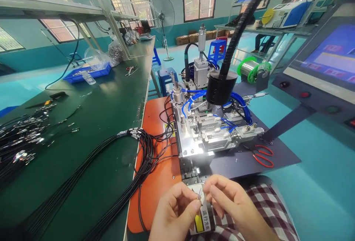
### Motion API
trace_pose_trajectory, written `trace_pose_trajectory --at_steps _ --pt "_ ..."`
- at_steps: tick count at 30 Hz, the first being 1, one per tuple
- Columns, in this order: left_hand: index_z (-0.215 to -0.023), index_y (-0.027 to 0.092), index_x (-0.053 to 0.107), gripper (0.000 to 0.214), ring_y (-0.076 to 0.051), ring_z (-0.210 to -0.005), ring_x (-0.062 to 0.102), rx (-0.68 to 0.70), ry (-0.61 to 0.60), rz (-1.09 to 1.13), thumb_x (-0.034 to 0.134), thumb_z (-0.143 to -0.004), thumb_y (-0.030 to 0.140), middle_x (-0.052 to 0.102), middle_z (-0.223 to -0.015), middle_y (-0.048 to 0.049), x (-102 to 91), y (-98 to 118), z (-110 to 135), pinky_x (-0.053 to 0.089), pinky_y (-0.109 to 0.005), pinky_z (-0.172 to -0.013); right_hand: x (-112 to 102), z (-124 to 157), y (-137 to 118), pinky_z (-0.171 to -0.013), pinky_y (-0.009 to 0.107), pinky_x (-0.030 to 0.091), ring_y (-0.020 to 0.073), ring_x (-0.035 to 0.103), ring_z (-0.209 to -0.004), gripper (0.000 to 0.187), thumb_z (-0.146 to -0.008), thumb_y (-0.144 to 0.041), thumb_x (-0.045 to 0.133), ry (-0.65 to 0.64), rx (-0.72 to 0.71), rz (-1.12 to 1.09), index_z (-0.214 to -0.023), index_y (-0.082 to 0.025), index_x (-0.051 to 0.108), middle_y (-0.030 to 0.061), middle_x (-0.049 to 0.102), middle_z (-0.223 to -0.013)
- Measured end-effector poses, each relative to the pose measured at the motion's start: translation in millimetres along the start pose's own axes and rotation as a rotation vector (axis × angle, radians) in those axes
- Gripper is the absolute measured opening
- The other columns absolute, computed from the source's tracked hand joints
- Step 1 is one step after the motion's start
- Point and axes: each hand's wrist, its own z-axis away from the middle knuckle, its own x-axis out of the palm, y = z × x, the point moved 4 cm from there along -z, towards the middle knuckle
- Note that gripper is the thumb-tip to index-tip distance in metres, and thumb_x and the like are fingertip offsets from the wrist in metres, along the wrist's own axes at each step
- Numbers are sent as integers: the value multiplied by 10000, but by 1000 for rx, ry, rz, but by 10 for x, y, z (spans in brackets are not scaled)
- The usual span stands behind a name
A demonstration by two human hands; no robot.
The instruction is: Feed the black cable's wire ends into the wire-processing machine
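Observation:
My left hand (173, 213) and my right hand (231, 200) meet at the bottom centre, just in front of a small metal assembly machine (206, 130). Both pinch the same tiny part with thin wire ends (199, 193) between thumb and fingertips; it is too small to name. Under my hands lies a white and yellow label with printed characters (203, 218). A bundle of black cables (144, 152) with metal tips runs from the left bench onto the orange plate (155, 181).
Red-handled scissors (262, 156) lie right of the machine on a dark mat. A black gooseneck lamp (222, 85) hangs over the machine. The long green bench (91, 122) holds loose cables, a blue tray (88, 72) and pliers. A screen panel (330, 57) stands at right.

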Motion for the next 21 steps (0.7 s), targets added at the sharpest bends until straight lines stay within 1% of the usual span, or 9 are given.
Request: trace_pose_trajectory --at_steps 3,5,7,9,12,14,18,21 --pt "-713 174 566 273 -77 -505 453 24 12 16 747 -727 378 555 -585 37 12 -81 -7 332 -187 -492 -29 25 85 -474 198 318 72 390 -497 329 -810 -508 639 -2 6 7 -817 -181 598 -35 526 -656" --pt "-716 170 558 285 -73 -507 426 25 4 28 741 -731 389 553 -586 34 27 -101 -9 305 -185 -485 -31 27 121 -456 197 307 71 386 -489 315 -805 -498 649 13 11 -15 -847 -189 605 -34 532 -666" --pt "-709 160 557 317 -60 -485 362 14 -7 27 735 -731 422 511 -552 44 42 -64 2 256 -184 -467 -1 22 107 -448 195 312 67 378 -474 351 -776 -529 666 28 16 -43 -843 -188 619 -34 532 -657" --pt "-718 150 566 352 -43 -458 297 0 -20 20 725 -727 464 482 -539 53 55 12 26 203 -188 -449 52 20 48 -456 196 333 67 377 -466 382 -741 -553 689 42 20 -52 -800 -181 629 -39 518 -622" --pt "-746 142 583 381 -31 -431 288 -6 -45 25 692 -744 507 522 -561 35 65 99 60 171 -194 -433 121 27 -48 -468 208 353 84 381 -465 376 -723 -546 708 53 22 -39 -729 -182 611 -56 463 -541" --pt "-764 143 579 373 -28 -419 301 -2 -70 39 665 -772 506 547 -573 20 66 88 61 178 -191 -428 135 29 -64 -470 212 346 91 368 -463 366 -733 -536 703 53 21 -34 -725 -185 602 -68 418 -505" --pt "-886 164 537 310 -16 -389 274 17 -138 71 611 -835 461 545 -572 31 71 -37 10 170 -176 -403 102 12 19 -473 197 289 79 327 -471 356 -763 -526 682 42 9 -75 -773 -180 597 -79 398 -502" --pt "-1023 177 516 336 -15 -390 268 51 -155 78 605 -846 448 539 -596 39 71 -63 -11 171 -171 -392 82 2 64 -485 195 268 79 307 -478 350 -790 -525 654 48 -3 -107 -786 -181 590 -81 394 -490"
